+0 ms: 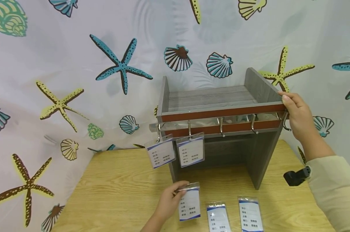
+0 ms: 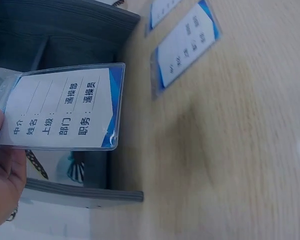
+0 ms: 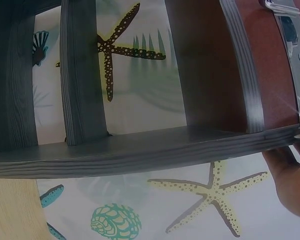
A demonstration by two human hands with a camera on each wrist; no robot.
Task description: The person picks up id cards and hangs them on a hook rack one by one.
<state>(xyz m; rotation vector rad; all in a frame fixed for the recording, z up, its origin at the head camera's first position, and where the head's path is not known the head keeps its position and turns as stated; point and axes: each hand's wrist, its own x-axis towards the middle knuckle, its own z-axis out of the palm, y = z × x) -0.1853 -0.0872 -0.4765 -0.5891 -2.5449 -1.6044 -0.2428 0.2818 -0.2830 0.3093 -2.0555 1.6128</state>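
A name badge [image 1: 189,203] in a clear plastic sleeve is pinched near its top edge by my left hand [image 1: 170,200], held up in front of the small grey wooden shelf [image 1: 211,98]. The left wrist view shows the badge [image 2: 65,107] with blue corners and printed lines. My right hand [image 1: 300,117] grips the shelf's right end at the upper front corner. A metal rail with several hooks [image 1: 222,127] runs along the shelf's front. Two badges hang there, one on the leftmost hook [image 1: 161,151] and another on the hook beside it [image 1: 191,150].
Two more badges lie on the wooden table, one in front of the shelf [image 1: 218,217] and one farther right [image 1: 250,214]. Behind stands a white cloth [image 1: 151,25] printed with starfish and shells. A black device [image 1: 297,176] sits at my right cuff.
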